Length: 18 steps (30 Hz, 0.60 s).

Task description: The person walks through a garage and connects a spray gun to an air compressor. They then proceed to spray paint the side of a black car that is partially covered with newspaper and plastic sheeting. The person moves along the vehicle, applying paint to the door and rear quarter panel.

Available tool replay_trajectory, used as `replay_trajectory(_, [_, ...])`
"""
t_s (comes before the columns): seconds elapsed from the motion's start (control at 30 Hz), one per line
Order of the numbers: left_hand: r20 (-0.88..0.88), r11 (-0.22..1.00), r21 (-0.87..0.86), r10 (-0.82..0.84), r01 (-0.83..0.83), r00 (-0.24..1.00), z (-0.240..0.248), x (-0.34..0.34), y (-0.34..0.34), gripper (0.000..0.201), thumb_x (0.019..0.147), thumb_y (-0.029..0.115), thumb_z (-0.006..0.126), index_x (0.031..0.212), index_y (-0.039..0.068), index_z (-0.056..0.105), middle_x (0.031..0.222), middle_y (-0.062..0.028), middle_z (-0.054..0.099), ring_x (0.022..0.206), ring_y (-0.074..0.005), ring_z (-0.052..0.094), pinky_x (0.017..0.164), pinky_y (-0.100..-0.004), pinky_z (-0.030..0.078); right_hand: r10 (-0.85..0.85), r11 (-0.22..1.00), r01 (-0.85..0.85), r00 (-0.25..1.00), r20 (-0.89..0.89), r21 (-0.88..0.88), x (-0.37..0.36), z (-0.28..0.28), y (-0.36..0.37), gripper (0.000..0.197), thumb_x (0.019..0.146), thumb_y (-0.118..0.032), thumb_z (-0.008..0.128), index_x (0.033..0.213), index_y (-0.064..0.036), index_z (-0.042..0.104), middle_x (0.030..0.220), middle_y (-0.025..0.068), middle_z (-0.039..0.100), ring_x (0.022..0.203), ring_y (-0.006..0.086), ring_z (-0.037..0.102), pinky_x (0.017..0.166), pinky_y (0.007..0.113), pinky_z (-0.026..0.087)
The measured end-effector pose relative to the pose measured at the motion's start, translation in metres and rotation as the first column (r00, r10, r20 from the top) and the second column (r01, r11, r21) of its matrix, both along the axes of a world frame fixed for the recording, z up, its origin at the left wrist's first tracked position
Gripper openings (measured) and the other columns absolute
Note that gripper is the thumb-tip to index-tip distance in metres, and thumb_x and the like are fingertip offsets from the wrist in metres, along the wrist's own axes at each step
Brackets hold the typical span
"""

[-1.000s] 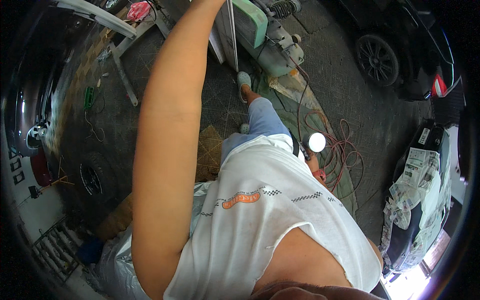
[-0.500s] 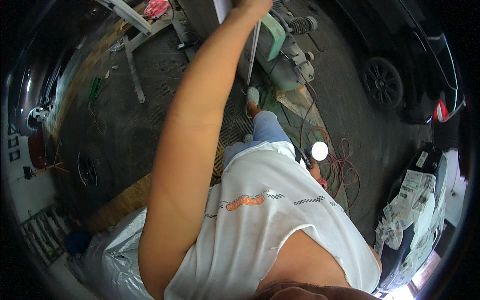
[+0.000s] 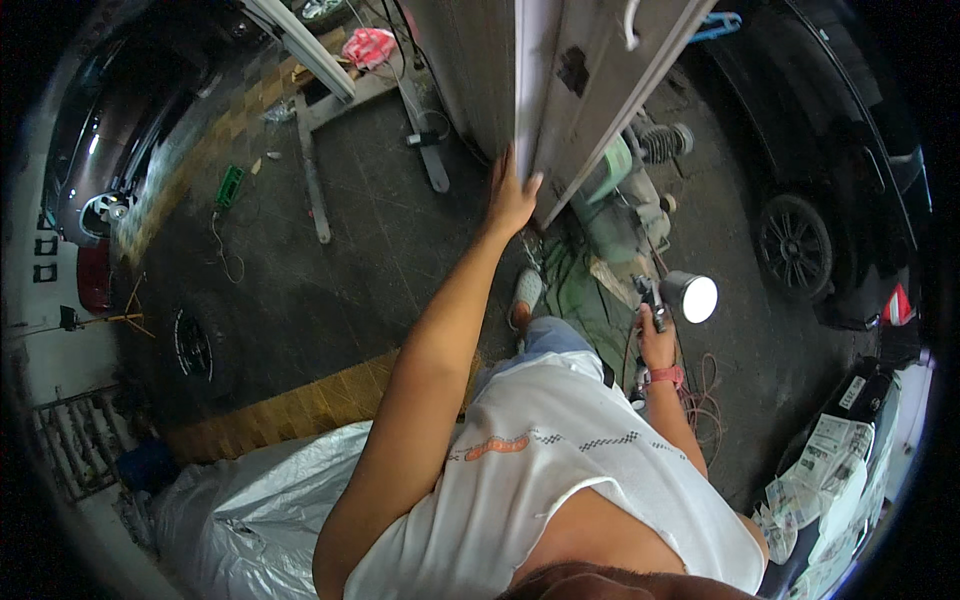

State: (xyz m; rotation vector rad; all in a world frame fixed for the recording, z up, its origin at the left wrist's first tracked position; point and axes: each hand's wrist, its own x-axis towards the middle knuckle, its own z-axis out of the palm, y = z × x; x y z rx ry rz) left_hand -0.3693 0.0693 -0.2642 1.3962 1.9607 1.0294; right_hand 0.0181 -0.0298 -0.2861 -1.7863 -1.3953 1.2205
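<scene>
My left hand reaches forward with its fingers stretched out and thumb apart, touching the lower edge of a tall grey metal door. The door has a white handle and a dark patch. Lower on the right, my right hand is wrapped round a spray gun. A grey cup with a white round top sits at the gun's side. My fingers partly hide the gun's grip.
A black car stands at the right, near a reddish hose. Greenish machinery is behind the door. Metal stand legs lie on the left. Silver sheeting is at lower left, and a paper-masked car part at lower right.
My left hand has come down and nearer, from the top edge of the view to the door's lower edge. The door now shows largely. My right hand has raised the spray gun forward.
</scene>
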Motion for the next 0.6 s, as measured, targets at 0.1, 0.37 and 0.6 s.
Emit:
replay_trajectory(0.1, [-0.029,0.931,-0.364,-0.042,0.029,0.999,-0.063,-0.059,-0.014,0.078,0.096,0.041,0.062,0.155,0.002,0.030,0.159,-0.0266,0.029,0.147,-0.0409,0.030,0.120,-0.0477,0.028,0.030,1.000,-0.030,0.999,-0.018,-0.007,-0.038,0.031,0.066,0.031,0.098,-0.034,0.066,0.091,-0.0039,0.066,0.068,0.0002,0.062,0.058,0.0074,0.052,0.056,0.028,0.041])
replay_trajectory(0.37, [-0.023,0.775,-0.623,0.118,-0.106,0.993,-0.104,-0.202,-0.034,0.068,0.101,0.043,0.056,0.153,0.003,0.037,0.157,-0.0196,0.038,0.144,-0.0366,0.038,0.118,-0.0464,0.033,0.130,0.990,-0.114,0.970,-0.205,0.087,-0.149,0.098,0.171,0.040,0.079,-0.017,0.086,0.112,-0.0023,0.069,0.105,0.0043,0.075,0.088,0.0101,0.068,0.067,0.023,0.048])
replay_trajectory(0.6, [-0.150,0.864,-0.503,-0.089,0.002,0.985,-0.140,-0.286,0.075,0.073,0.100,0.050,0.054,0.152,0.002,0.037,0.152,-0.0216,0.045,0.137,-0.0385,0.047,0.113,-0.0474,0.039,-0.113,0.987,0.131,0.977,-0.183,0.090,-0.190,0.096,0.183,0.038,0.074,-0.008,0.088,0.105,-0.0030,0.066,0.095,0.0034,0.070,0.077,0.0123,0.063,0.067,0.026,0.048])
